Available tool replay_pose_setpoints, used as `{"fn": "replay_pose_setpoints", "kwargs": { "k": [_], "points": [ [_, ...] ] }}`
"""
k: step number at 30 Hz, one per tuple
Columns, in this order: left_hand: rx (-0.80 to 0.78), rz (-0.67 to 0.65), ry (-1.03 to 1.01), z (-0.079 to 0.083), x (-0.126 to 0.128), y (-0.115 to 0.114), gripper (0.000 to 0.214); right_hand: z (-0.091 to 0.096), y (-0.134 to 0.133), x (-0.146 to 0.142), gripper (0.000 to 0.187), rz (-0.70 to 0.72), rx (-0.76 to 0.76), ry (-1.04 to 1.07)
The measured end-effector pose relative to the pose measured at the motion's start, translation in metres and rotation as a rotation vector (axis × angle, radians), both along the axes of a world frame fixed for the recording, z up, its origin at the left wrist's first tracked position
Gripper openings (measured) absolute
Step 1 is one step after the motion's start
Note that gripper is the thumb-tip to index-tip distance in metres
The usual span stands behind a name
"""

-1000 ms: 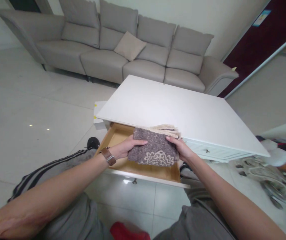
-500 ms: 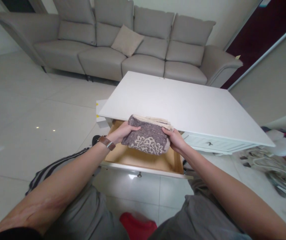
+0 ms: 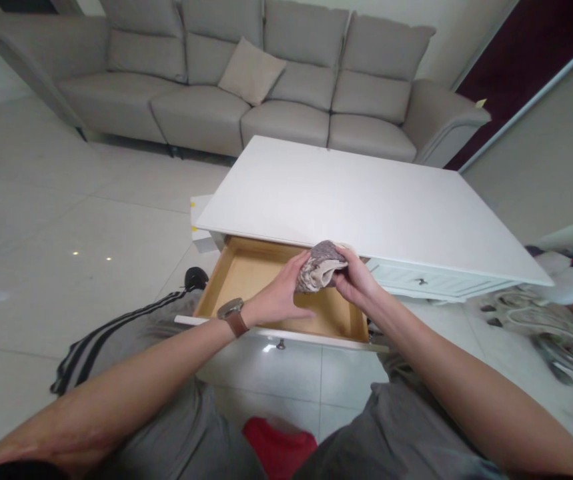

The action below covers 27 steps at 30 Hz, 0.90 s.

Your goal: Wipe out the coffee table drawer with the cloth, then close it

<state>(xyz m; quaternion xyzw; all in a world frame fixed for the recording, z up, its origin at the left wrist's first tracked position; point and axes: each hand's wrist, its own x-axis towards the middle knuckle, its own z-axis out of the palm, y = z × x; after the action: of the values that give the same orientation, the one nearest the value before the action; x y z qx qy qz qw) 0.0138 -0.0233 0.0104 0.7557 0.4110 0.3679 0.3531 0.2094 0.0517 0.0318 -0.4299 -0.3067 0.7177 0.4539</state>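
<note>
A folded grey-and-cream patterned cloth [image 3: 316,270] is bunched up above the open wooden drawer [image 3: 251,273] of the white coffee table [image 3: 366,200]. My right hand [image 3: 359,280] grips its right side, with the thumb on top and the fingers partly hidden underneath. Against the cloth's left edge rests my left hand [image 3: 281,291], its fingers stretched out and its thumb spread away below. A watch with a brown strap [image 3: 233,315] is on my left wrist.
Behind the table stands a grey sofa [image 3: 291,127] with a beige cushion [image 3: 251,72]. A white box [image 3: 202,227] is by the table's left end. Cables [image 3: 531,317] lie on the floor at right. Between my legs is a red object [image 3: 279,447].
The cloth has gone from a flat folded piece held at both sides to a smaller bundle further right. My left hand has loosened its grip and moved right and down.
</note>
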Motion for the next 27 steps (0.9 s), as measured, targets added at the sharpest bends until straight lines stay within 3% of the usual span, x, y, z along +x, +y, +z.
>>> {"fn": "replay_pose_setpoints", "kwargs": {
  "k": [3, 6, 10, 12, 15, 19, 21, 24, 27],
  "points": [
    [-0.048, 0.143, -0.129, -0.004, 0.006, 0.006, 0.085, 0.008, -0.010, -0.005, 0.027, 0.077, -0.010, 0.027],
    [-0.077, 0.280, -0.153, 0.002, -0.009, 0.023, 0.057, 0.016, -0.014, -0.006, 0.030, 0.064, 0.022, -0.041],
    [0.023, 0.459, 0.123, 0.017, -0.045, 0.037, 0.047, 0.028, -0.015, 0.003, 0.034, -0.032, 0.085, -0.163],
    [0.079, 0.471, 0.319, 0.012, -0.056, 0.036, 0.057, 0.034, -0.015, 0.008, 0.033, -0.016, 0.097, -0.171],
    [0.039, 0.384, 0.565, -0.025, -0.056, 0.027, 0.074, 0.044, -0.019, 0.013, 0.033, -0.008, 0.119, -0.173],
    [-0.320, 0.129, 0.865, -0.098, -0.036, 0.020, 0.082, 0.053, -0.025, 0.017, 0.032, 0.002, 0.147, -0.176],
    [-0.437, 0.039, 0.988, -0.125, -0.019, 0.023, 0.086, 0.056, -0.028, 0.019, 0.030, 0.007, 0.162, -0.167],
    [-0.433, 0.017, 1.049, -0.144, 0.016, 0.035, 0.100, 0.059, -0.030, 0.022, 0.028, 0.022, 0.193, -0.154],
    [-0.359, -0.031, 0.950, -0.143, 0.060, 0.053, 0.101, 0.059, -0.032, 0.024, 0.027, 0.045, 0.219, -0.169]
  ]
}}
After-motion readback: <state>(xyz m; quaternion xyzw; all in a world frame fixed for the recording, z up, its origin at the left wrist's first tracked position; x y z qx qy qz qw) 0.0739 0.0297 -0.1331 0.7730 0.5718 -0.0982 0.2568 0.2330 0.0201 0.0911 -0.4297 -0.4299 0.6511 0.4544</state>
